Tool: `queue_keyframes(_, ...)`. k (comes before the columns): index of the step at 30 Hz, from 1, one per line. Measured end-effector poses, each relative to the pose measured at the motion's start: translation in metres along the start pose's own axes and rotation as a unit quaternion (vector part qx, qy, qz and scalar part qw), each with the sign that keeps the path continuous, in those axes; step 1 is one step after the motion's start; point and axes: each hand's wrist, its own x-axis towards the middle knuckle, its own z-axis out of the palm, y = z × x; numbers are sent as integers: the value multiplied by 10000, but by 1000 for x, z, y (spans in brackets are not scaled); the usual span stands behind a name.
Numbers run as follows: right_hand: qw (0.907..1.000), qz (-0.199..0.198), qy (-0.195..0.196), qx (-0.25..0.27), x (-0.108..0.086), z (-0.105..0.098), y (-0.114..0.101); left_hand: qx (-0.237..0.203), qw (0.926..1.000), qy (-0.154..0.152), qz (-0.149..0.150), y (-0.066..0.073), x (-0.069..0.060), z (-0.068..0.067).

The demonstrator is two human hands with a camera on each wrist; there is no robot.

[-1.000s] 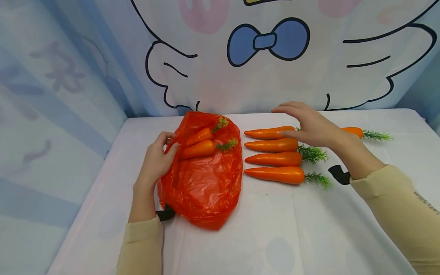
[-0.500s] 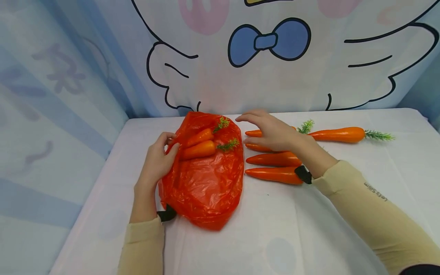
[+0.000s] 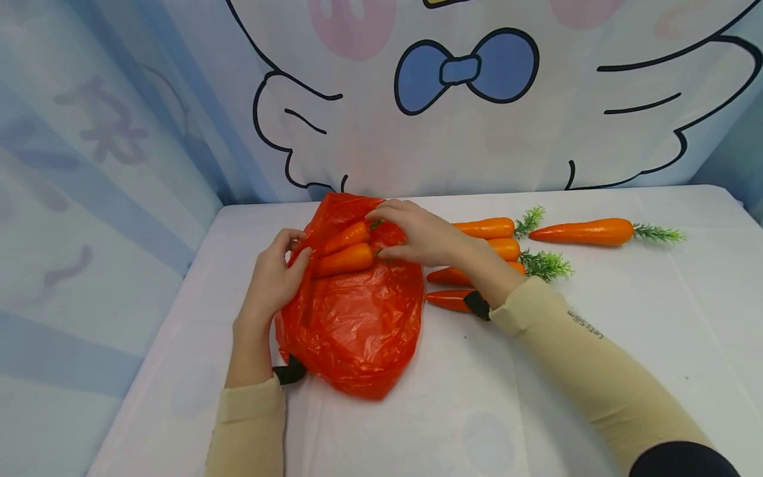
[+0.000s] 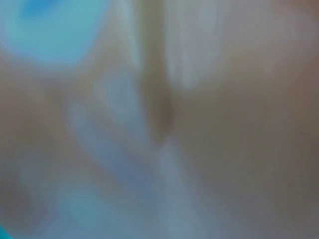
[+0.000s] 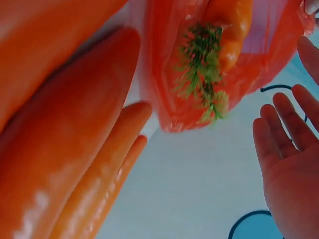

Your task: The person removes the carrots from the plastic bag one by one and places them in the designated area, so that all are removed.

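A red plastic bag (image 3: 357,331) lies on the table with its opening to the left. Two carrots, an upper one (image 3: 346,237) and a lower one (image 3: 344,260), lie in or on its upper part, leafy ends pointing right. My left hand (image 3: 269,281) pinches the bag's left edge between thumb and fingers. Over the leafy ends hovers my right hand (image 3: 426,237), thumb and fingers spread. The right wrist view has its fingers (image 5: 286,117) extended beside the green leaves (image 5: 202,69), apparently apart from them. Blur hides everything in the left wrist view.
Right of the bag, several carrots lie in a row, the farthest carrot (image 3: 485,228) at the back, partly behind my right arm. Another carrot (image 3: 590,232) lies farther right. A printed cloth backdrop (image 3: 465,146) closes off the back of the white table (image 3: 417,430).
My right hand has moved left from above the carrot row to the leafy ends at the bag. The left hand and bag have stayed in place.
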Motion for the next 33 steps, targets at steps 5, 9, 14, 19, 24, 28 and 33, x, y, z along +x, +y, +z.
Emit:
queue_keyframes(5, 9999, -35, -135, -5, 13, 13, -7, 11, 10000, 17, 17, 1, 0, -1)
queue_keyframes(9, 9995, 111, -286, 62, 21, 22, -12, 24, 10000, 11, 16, 1, 0, -2)
queue_keyframes(14, 9990, 191, -376, 161, 28, 31, -15, 12, 10000, -4, -18, 2, 1, -2)
queue_keyframes(19, 9985, 283, -448, 146, 32, 40, -15, 3, 10000, 23, 30, 1, 2, -2)
queue_keyframes(24, 9979, 372, -534, -7, 37, 47, -15, -34, 10000, 14, 82, 0, 2, -1)
queue_keyframes(28, 9970, 462, -603, -166, 41, 51, -15, -72, 9999, 15, 85, 0, 2, -1)
queue_keyframes(33, 9960, 498, -664, -319, 44, 56, -16, -43, 9999, 42, 159, -1, 2, -1)
